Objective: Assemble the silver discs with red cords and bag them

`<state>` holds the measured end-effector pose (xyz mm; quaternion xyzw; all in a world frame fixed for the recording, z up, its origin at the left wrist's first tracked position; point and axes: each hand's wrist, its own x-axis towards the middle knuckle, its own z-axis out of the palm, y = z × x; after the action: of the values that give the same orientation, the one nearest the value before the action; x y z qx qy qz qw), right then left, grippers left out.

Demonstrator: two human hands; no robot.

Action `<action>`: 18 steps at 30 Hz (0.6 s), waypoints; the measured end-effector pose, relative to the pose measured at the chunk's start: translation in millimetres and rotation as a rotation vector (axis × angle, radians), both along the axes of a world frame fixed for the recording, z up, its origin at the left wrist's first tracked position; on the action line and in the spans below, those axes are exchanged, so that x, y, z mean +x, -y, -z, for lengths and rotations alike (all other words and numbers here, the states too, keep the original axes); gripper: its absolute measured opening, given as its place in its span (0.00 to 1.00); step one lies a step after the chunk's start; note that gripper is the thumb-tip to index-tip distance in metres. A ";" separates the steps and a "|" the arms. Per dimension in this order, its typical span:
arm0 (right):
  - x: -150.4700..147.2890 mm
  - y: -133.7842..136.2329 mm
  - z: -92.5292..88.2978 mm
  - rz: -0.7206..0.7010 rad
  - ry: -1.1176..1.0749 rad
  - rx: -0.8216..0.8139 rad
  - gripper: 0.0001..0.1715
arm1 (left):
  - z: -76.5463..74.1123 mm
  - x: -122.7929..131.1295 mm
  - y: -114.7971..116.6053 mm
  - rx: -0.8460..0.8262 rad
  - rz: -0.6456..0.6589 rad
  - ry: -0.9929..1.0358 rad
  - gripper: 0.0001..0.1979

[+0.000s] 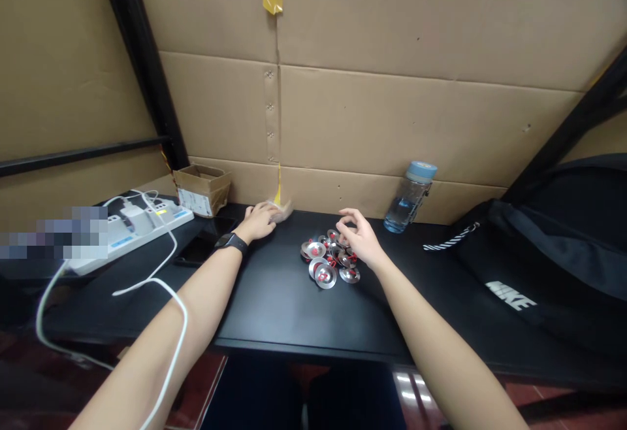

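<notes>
Several small metal finger cymbals (326, 276) with red loops lie in a loose, overlapping pile on the black table (274, 315). My right hand (361, 239) hovers at the pile's right rear edge, fingers curved and apart, with nothing visible between them; it hides part of the cymbals. Farther left, toward the cardboard wall, my left hand (258, 222) has its fingers on a crumpled clear plastic bag (284, 212). That bag is slightly blurred, and the fingers partly cover it. A dark watch is on my left wrist.
At the back left stands a small open cardboard box (203, 188). A white power strip (132, 237) with cables lies left, near a dark phone (196, 250). A blue-lidded bottle (409, 198) leans by the wall; a black backpack (548, 266) occupies the right.
</notes>
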<state>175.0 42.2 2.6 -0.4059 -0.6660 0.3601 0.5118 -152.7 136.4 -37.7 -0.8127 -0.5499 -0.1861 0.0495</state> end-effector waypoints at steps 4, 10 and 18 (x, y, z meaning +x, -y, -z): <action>0.2 0.0 -0.9 -0.004 0.015 -0.002 0.25 | -2.2 13.0 1.7 0.019 0.068 -0.032 0.24; -0.3 1.5 -1.7 -0.015 0.066 0.025 0.21 | -4.8 28.8 5.3 0.031 0.169 -0.024 0.15; 0.8 0.3 -0.3 -0.017 0.133 0.027 0.18 | -9.8 43.8 16.6 0.026 0.162 0.089 0.16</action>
<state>175.8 41.8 2.9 -0.4164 -0.7068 0.3277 0.4688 -109.0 119.8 -27.9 -0.8447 -0.4818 -0.2325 0.0204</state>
